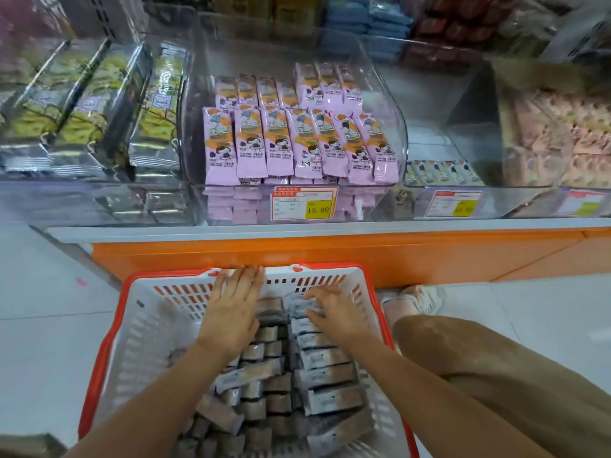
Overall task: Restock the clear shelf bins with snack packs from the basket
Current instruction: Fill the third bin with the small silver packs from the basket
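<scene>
The left hand (pixel 231 310) lies flat with straight fingers, reaching to the far wall of the basket (pixel 142 342). The right hand (pixel 337 312) bends its fingers onto the snack packs (pixel 327 375) inside the basket, but blur hides whether it grips any. Beyond the basket, the clear bin (pixel 393 133) holds pink packs (pixel 291 143).

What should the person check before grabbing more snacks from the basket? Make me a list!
1. Snacks left: ok, many snack packs lie in the basket.
2. A free hand: ok, the left hand is flat, fingers straight.
3. A grip: cannot tell, the right hand is blurred over the packs.
4. Room on the shelf: ok, the middle clear bin has space behind its lilac packs.
5. Same snack as the lilac ones: cannot tell, the basket's packs are too blurred.
</scene>
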A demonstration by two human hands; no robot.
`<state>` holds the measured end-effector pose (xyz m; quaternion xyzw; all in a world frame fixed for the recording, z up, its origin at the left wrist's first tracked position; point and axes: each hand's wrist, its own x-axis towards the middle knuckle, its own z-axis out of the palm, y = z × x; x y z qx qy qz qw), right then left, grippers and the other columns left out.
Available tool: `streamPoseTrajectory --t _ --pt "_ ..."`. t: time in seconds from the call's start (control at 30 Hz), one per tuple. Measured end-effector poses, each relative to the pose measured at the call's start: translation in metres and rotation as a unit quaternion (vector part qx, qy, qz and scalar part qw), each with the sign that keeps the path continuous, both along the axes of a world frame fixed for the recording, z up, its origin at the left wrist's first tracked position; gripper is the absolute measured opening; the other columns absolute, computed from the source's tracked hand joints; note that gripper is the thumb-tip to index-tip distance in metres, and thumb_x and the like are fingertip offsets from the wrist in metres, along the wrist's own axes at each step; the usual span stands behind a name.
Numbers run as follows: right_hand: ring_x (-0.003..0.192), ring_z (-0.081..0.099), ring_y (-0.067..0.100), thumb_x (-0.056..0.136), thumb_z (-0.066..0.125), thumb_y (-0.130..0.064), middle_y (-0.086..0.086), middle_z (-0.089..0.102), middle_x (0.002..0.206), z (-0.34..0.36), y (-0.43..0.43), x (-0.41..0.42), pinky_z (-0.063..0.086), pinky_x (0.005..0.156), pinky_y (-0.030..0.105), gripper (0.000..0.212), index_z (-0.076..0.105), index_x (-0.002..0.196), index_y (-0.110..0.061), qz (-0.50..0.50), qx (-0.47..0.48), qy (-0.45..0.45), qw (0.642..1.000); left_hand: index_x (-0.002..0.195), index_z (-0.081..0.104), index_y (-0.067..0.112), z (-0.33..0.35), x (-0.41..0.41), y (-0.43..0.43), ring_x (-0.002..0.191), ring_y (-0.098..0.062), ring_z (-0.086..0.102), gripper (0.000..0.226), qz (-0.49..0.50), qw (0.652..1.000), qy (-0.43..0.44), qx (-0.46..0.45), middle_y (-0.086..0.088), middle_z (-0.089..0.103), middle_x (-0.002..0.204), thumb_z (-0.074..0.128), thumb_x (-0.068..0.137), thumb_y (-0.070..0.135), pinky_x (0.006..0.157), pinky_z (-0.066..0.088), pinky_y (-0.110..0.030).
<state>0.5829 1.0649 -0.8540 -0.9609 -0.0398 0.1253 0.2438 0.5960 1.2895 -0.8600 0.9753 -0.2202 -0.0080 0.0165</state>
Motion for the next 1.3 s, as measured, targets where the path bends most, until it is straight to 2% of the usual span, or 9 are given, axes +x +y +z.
streamPoseTrajectory --t 0.2,0.33,0.5,0.67,0.77,0.93,1.03,1.13,1.3 --pt "0.115 0.058 0.024 0.087 0.069 -0.02 0.005 0.061 0.126 -0.04 0.013 0.012 0.046 0.097 0.035 0.036 0.062 0.123 -0.017 0.034 -0.056 -0.023 0.998 0.144 0.047 0.001 -0.011 0.001 0.0 0.131 -0.036 0.049 0.094 -0.002 0.999 -0.001 -0.037 -0.018 0.053 0.141 0.081 0.058 0.019 0.112 0.022 -0.051" --pt "0.091 0.065 0.027 0.052 0.091 -0.015 0.004 0.065 0.097 -0.059 0.021 0.015 0.054 0.079 0.04 0.053 0.071 0.101 -0.018 0.06 -0.146 -0.075 0.985 0.143 0.048 0.001 -0.015 0.002 0.001 0.131 -0.036 0.05 0.093 0.001 0.999 -0.006 -0.046 -0.017 0.053 0.141 0.082 0.058 0.019 0.113 0.022 -0.05" --pt "0.087 0.063 0.024 0.045 0.092 -0.011 0.002 0.064 0.093 -0.067 0.023 0.017 0.055 0.071 0.035 0.057 0.071 0.097 -0.019 0.063 -0.17 -0.105 0.978 0.144 0.047 0.002 -0.02 0.002 0.001 0.132 -0.035 0.049 0.094 0.004 0.998 -0.021 -0.057 -0.017 0.054 0.14 0.082 0.058 0.017 0.114 0.021 -0.049" --pt "0.098 0.06 0.023 0.074 0.079 -0.023 0.003 0.064 0.101 -0.049 0.015 0.017 0.05 0.084 0.039 0.036 0.065 0.106 -0.016 0.052 -0.062 -0.1 0.992 0.146 0.043 0.002 -0.019 0.0 -0.001 0.136 -0.036 0.044 0.095 0.008 0.998 -0.01 -0.066 -0.018 0.049 0.144 0.081 0.06 0.017 0.116 0.02 -0.049" --pt "0.088 0.059 0.012 0.083 0.073 -0.022 -0.002 0.063 0.094 -0.024 0.009 0.014 0.051 0.079 0.034 0.031 0.06 0.111 -0.018 -0.004 0.109 -0.028 0.994 0.146 0.043 0.003 -0.015 -0.003 -0.003 0.136 -0.037 0.038 0.088 0.005 0.996 -0.01 -0.09 -0.02 0.045 0.146 0.076 0.066 0.018 0.117 0.024 -0.047" --pt "0.075 0.055 0.004 0.088 0.068 -0.004 0.0 0.055 0.086 0.027 0.004 0.006 0.048 0.07 0.019 0.046 0.051 0.127 -0.021 -0.074 0.323 0.008 0.943 0.153 0.034 0.021 0.005 -0.007 -0.013 0.139 -0.026 0.027 0.068 -0.016 0.976 0.093 -0.195 -0.005 0.038 0.149 0.036 0.09 0.046 0.115 0.023 -0.043" --pt "0.085 0.06 0.031 0.087 0.067 -0.003 0.016 0.061 0.096 0.058 -0.001 0.001 0.052 0.077 0.04 0.045 0.053 0.122 -0.027 -0.059 0.357 -0.015 0.932 0.151 0.036 0.028 0.025 -0.009 -0.025 0.13 -0.011 0.036 0.058 0.017 0.915 0.214 -0.342 0.009 0.041 0.141 0.056 0.098 0.042 0.109 0.032 -0.03" --pt "0.076 0.056 0.013 0.085 0.065 0.004 -0.001 0.058 0.093 0.087 -0.012 -0.004 0.048 0.071 0.026 0.036 0.053 0.113 -0.015 -0.035 0.351 -0.012 0.936 0.124 0.053 0.034 0.046 -0.012 -0.034 0.117 -0.009 0.053 0.033 0.049 0.849 0.241 -0.468 0.007 0.057 0.125 0.066 0.094 0.027 0.1 0.044 -0.027" --pt "0.077 0.052 0.003 0.084 0.074 -0.006 -0.01 0.056 0.089 0.132 -0.038 -0.015 0.043 0.074 0.018 0.028 0.052 0.103 -0.009 0.023 0.296 -0.004 0.955 0.119 0.059 0.037 0.078 -0.009 -0.039 0.11 -0.007 0.049 0.028 -0.018 0.876 0.179 -0.447 0.008 0.059 0.115 0.066 0.092 0.032 0.087 0.036 -0.013"
